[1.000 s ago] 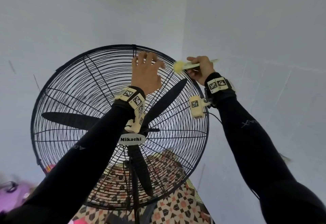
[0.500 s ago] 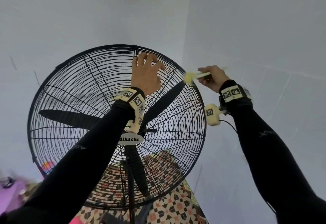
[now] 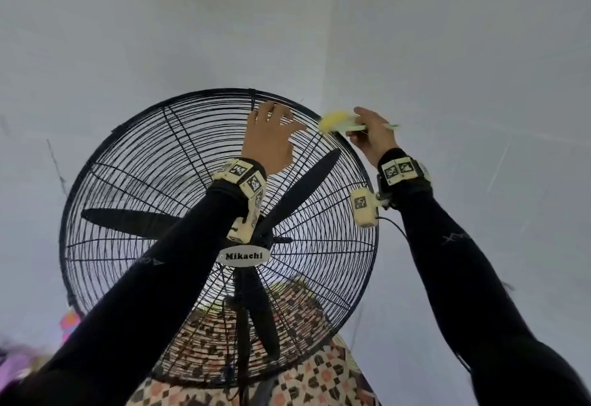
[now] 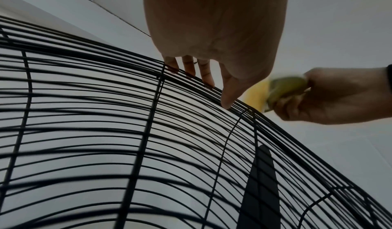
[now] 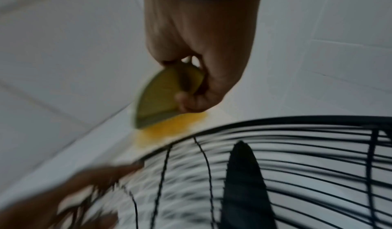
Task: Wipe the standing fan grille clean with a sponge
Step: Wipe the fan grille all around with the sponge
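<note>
While the grille is steadied: the sponge (image 3: pixel 332 120) is pressed on the upper right rim of the fan grille (image 3: pixel 153 162).
Right hand: the right hand (image 3: pixel 372 135) is curled round the pale green handle (image 3: pixel 367 126) that carries the yellow sponge; a firm grip is seen in the right wrist view, where the foam (image 5: pixel 169 130) lies against the outer ring wire.
Left hand: the left hand (image 3: pixel 270 140) is laid flat near the top of the grille, fingers (image 4: pixel 204 71) straight and spread, tips touching the wires; nothing is held.
Change noted: half a second ago the sponge was lower on the right rim; it is now found higher, just beside the left thumb. The left hand is unmoved.
Meaning for task: an up-and-down stroke along the upper right arc is judged to be under way; only this arc is being covered.
Remaining: the left and lower arcs and the inner rings are judged still to be wiped.
Other items: the Mikachi badge (image 3: pixel 244 256) and dark blades (image 3: pixel 300 188) sit behind the wires.
Blur: the sponge is smeared by motion in both wrist views.
</note>
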{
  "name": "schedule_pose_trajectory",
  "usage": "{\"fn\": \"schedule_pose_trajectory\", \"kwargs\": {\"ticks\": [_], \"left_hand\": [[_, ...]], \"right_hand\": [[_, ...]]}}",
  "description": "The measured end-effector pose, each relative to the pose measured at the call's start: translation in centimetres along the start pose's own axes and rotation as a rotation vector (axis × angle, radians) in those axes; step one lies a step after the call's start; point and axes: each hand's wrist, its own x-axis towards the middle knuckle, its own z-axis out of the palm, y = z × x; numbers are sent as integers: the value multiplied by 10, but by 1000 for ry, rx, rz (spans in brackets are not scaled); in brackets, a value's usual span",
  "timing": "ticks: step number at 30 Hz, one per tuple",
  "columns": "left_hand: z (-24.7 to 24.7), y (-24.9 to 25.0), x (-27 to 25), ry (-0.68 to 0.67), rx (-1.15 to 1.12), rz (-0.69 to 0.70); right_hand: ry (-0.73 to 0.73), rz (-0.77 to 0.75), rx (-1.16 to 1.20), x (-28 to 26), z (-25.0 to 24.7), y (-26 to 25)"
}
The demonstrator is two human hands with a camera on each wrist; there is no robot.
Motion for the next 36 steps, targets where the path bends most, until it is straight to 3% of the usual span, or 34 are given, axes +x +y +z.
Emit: {"fn": "schedule_pose_trajectory", "kwargs": {"ticks": [6, 10, 15, 18, 20, 24, 25, 29, 34, 36], "left_hand": [[0, -14, -3, 11, -12, 57], [4, -18, -6, 18, -33, 149], [13, -31, -25, 4, 70, 136], [9, -43, -32, 52, 64, 124], [3, -48, -33, 47, 74, 97], [-1, -62, -42, 42, 95, 39], [-1, -65, -46, 39, 102, 21], [-3, -69, -55, 54, 111, -34], [-14, -72, -45, -9, 92, -69], [-16, -72, -42, -14, 80, -59]], "right_hand": [[-156, -10, -174, -17, 1, -10], [108, -208, -342, -18, 12, -1], [-104, -199, -595, -41, 24, -8], [106, -368, -509, -48, 26, -9], [151, -483, -635, -59, 35, 7], [-156, -503, -918, -92, 51, 45], [-150, -514, -892, -97, 53, 45], [137, -568, -693, -86, 52, 39], [-84, -423, -941, -88, 57, 38], [20, -464, -891, -85, 56, 26]]}}
